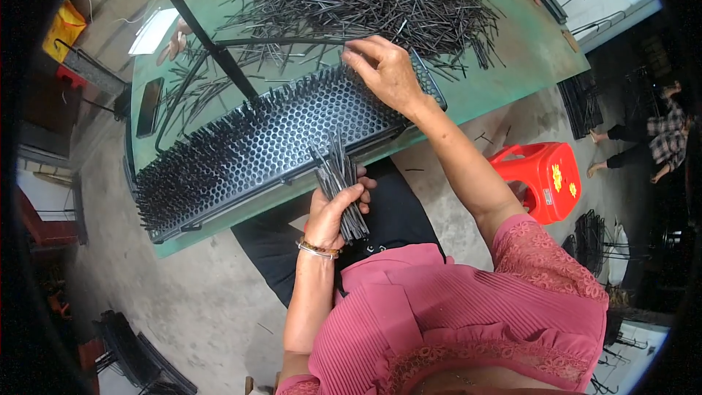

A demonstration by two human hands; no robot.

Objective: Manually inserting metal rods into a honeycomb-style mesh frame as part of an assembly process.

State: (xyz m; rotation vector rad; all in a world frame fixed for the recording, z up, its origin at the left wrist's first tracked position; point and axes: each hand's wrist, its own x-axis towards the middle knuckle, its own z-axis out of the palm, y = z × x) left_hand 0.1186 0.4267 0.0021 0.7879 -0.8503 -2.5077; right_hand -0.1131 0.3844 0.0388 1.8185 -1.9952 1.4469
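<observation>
My left hand (pixel 330 213) is wrapped around a bundle of thin dark rods (pixel 336 168), held upright over my lap at the near edge of a perforated tray (pixel 292 143). Many short dark rods (pixel 194 168) stand in the tray's holes, dense at the left end and along the far side. Bare holes show in the middle and near the right. Over the tray's far right part, my right hand (pixel 391 77) has its thumb and fingers brought together among the standing rods. Whatever is between those fingertips is too small to make out.
Behind the tray, a large heap of loose rods (pixel 365 0) lies on the green table (pixel 541 55). A black post (pixel 197 25) rises beside the tray. A phone (pixel 150 107) lies at left, near another person's hand (pixel 174 44). A red stool (pixel 559 183) and a person (pixel 667 132) are to the right.
</observation>
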